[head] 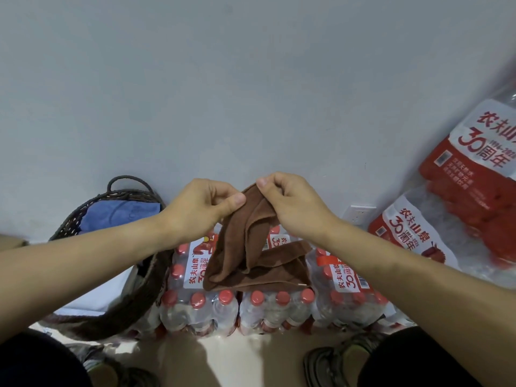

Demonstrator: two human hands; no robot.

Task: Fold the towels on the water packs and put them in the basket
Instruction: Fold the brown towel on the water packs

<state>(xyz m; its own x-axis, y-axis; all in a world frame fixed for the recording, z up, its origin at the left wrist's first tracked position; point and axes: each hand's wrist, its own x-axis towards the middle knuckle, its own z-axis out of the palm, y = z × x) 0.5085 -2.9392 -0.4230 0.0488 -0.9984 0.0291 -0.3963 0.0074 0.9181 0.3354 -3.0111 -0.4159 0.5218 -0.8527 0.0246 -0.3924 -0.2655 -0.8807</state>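
Towels are what we are working on, and right now we are holding one brown towel [252, 247] up over the water packs [268, 297], which we are using as our landmark. Our left hand [201, 208] is pinching the towel's upper edge between thumb and fingers, and our right hand [290, 205] is pinching the same edge just beside it, so both hands are grasping cloth above the packs. The towel's lower part is draping down in loose folds and resting on top of the packs, with one band trailing toward the packs' right side. The basket [117, 275] is standing just to the left of the packs, against the wall [251, 79], and we are seeing a blue cloth [117, 216] already lying inside it. More packs [458, 208] are leaning to the right of our landmark. We are judging that the fold is only beginning, since the cloth is bunched rather than flat. The risk from here: because our two grips are sitting so close together, the hanging corners may twist or overlap crookedly when we spread them, giving a lopsided fold. The trailing band could also catch between the bottle caps [226, 296] or slide off the packs' front edge toward the floor [245, 364].
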